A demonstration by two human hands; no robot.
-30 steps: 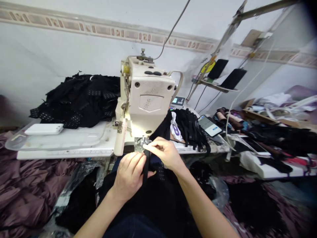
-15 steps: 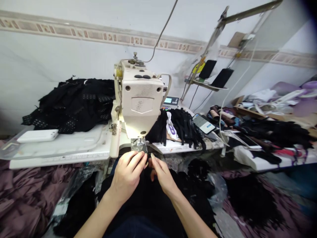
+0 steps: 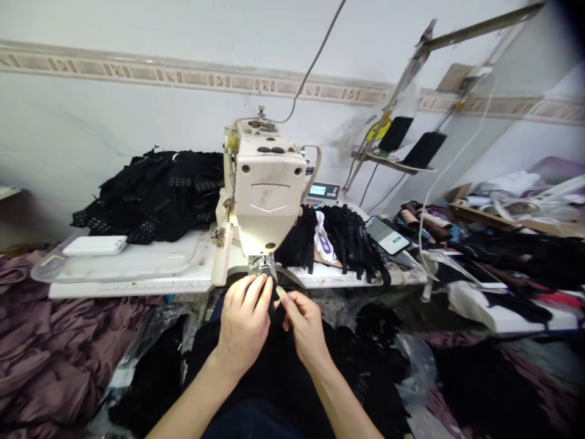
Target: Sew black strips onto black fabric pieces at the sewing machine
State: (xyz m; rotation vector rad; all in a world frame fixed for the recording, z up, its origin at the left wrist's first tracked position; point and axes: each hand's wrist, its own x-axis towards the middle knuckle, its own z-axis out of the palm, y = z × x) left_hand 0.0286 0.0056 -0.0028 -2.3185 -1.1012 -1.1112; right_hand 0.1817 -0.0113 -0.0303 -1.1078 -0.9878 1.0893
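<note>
The white sewing machine (image 3: 269,213) stands straight ahead of me, its lamp lighting the metal needle plate and presser foot (image 3: 262,263). Just in front of the foot, my left hand (image 3: 247,314) has its fingers pressed together on a piece of black fabric (image 3: 275,310). My right hand (image 3: 304,323) is close beside it on the right, thumb and forefinger pinched on the same dark fabric. Most of this piece is covered by the fingers, and it blends into the black cloth over my lap.
Black dotted fabric (image 3: 150,195) is heaped at left behind a white power bank (image 3: 95,245). Black strips (image 3: 351,238) and a lit phone (image 3: 387,235) lie at right. A thread stand holds black cones (image 3: 425,150). Mauve cloth (image 3: 68,341) is bunched lower left.
The view has shifted, so the machine and table appear further right. My right hand's fingers have curled in more, into a pinch near the fabric; my left hand stays by the presser foot.
</note>
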